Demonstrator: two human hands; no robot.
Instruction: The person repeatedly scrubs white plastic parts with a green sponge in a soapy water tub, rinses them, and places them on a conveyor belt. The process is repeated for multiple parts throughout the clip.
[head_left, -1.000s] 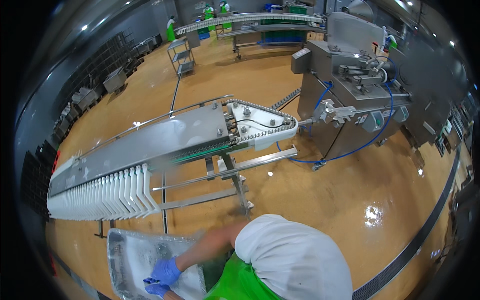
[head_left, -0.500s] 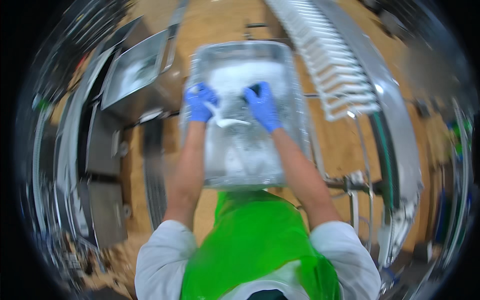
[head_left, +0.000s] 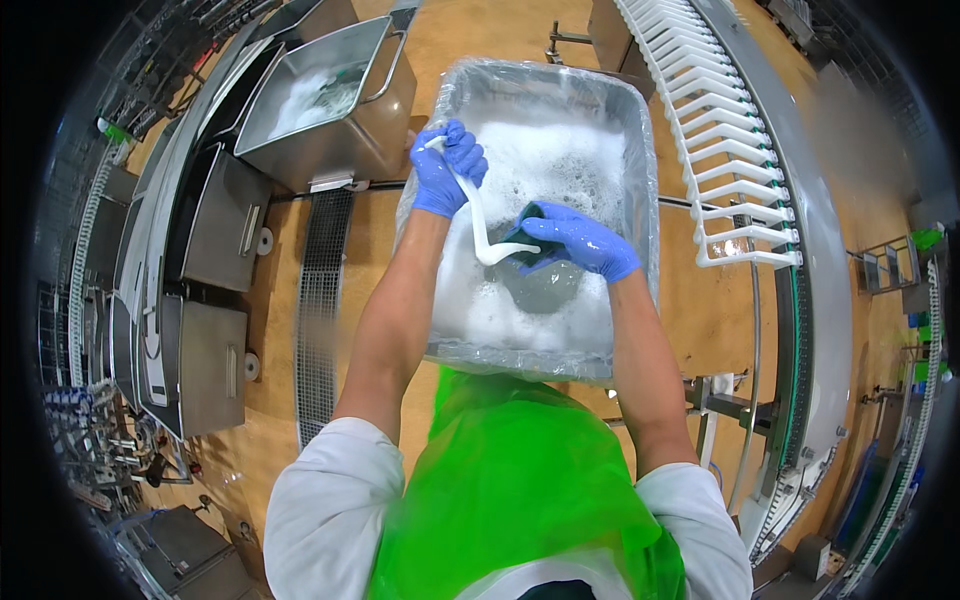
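Observation:
My left hand [head_left: 446, 168], in a blue glove, is closed around the upper end of a white bent plastic bar [head_left: 478, 222]. The bar slants down to the right and turns at its lower end. My right hand [head_left: 580, 243], also gloved in blue, is closed on a dark green scouring pad [head_left: 537, 228], which meets the bar's lower end. Both hands are over a large grey tub [head_left: 640, 170] lined with clear plastic. White suds [head_left: 545, 150] cover much of the water in it, with a darker patch below the pad.
A metal bin [head_left: 370, 110] holding suds and something green stands at the far left. Several similar white bars [head_left: 735, 170] hang in a row along a curved conveyor [head_left: 800, 200] at the right. Metal bins [head_left: 215, 220] and a floor grate [head_left: 325, 290] lie left.
My right hand has brought the scouring pad down to the lower end of the bar. My left hand still grips the bar, now more upright. The whole view has shifted and sharpened.

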